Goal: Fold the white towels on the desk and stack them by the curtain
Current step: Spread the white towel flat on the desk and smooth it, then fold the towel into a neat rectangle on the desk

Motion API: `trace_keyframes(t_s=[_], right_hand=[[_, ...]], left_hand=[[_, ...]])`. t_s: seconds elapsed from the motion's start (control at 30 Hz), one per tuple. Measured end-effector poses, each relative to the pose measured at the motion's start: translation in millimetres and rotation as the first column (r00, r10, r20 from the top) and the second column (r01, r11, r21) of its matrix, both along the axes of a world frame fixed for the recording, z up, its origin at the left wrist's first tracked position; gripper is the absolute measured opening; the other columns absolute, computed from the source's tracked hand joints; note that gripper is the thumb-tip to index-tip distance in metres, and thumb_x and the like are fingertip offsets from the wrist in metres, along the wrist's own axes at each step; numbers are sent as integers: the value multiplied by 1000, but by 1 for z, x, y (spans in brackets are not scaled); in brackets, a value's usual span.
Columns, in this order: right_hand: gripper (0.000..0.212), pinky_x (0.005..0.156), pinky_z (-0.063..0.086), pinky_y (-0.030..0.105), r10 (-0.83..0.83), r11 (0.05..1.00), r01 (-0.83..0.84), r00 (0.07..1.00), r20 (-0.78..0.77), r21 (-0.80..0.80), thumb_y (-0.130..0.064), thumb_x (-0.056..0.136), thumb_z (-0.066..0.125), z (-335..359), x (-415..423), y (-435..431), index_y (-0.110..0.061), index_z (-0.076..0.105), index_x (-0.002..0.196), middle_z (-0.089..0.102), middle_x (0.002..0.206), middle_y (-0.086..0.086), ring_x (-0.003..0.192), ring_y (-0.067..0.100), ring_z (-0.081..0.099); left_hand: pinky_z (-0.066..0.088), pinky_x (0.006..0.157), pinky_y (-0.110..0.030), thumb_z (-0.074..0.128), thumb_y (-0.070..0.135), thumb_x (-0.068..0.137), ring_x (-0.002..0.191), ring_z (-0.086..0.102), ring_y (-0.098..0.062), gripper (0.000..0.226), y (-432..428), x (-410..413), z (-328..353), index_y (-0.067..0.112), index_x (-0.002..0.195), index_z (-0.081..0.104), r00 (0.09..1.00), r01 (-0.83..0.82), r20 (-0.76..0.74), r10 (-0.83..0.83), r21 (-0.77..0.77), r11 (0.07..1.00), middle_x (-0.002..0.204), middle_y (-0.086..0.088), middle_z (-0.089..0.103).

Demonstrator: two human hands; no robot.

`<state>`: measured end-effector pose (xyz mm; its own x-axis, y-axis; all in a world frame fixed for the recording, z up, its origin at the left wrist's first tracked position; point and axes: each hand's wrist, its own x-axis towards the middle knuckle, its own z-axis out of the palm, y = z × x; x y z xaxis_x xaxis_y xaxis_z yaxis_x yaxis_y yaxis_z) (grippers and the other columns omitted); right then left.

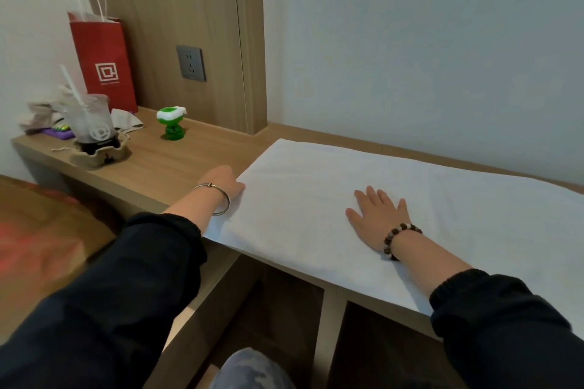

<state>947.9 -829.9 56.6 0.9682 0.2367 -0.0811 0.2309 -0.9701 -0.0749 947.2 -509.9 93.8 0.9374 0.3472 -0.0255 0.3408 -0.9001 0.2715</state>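
Legible text: effectively none. Red paper bag (104, 63) at the back left of the desk (177, 161) carries a white logo (106, 73), nested square outlines like a squared spiral. Under it sits one line of small white lettering, too blurred to read. Clear plastic cup (91, 118) in the cardboard carrier (101, 156) has a white round emblem (100, 133) low on its wall, a ring with shapes inside, no letters resolvable. Grey wall socket (191, 63) on the wood panel (164, 9) has a tiny mark below the lower holes, illegible. Green-and-white gadget (171, 123) has a dark patch on top; can't tell if it's print. No numbers readable.
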Motion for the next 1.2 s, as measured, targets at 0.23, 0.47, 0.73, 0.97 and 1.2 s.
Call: trace_keyframes(t_s=[0.23,0.47,0.73,0.97,1.2], right_hand=[[63,115,-4,53,-5,1000,5,1000,6,-6,-57,96,10,0,-2,0,-28,2,152,-8,161,-2,147,18,-6],[60,112,-3,61,-77,997,76,996,-47,-20,-60,94,10,2,2,6,-41,0,150,-10,160,-5,147,20,-8],[46,111,32,41,-208,608,210,973,-103,766,-33,100,43,56,20,-53,-17,38,143,34,151,7,135,26,36],[42,103,31,30,-401,739,350,915,-41,576,-25,102,36,51,24,-138,-11,40,141,40,147,12,132,28,39],[41,89,40,35,-200,977,199,980,-2,-77,-31,101,26,41,7,-132,-12,53,125,49,126,11,113,28,48]], left_hand=[[36,58,-29,64,32,87,68,48,-24,29,0,8,9,8,73,55,999,-21,-33,16,-142,990,67,-5,48],[20,52,-30,57,21,85,56,28,-19,33,-18,10,18,17,63,33,989,30,146,33,-408,913,63,0,30],[34,50,-15,49,22,96,69,45,-13,12,-156,-8,84,21,84,48,873,484,273,-404,-588,648,76,2,47],[20,113,-36,30,36,103,141,23,-30,53,-258,-32,31,10,148,24,692,675,-214,-690,-146,723,155,-14,23],[7,105,-72,30,31,98,146,-5,-31,55,-227,-16,-3,40,149,9,692,694,-326,-644,52,718,159,8,-7]])
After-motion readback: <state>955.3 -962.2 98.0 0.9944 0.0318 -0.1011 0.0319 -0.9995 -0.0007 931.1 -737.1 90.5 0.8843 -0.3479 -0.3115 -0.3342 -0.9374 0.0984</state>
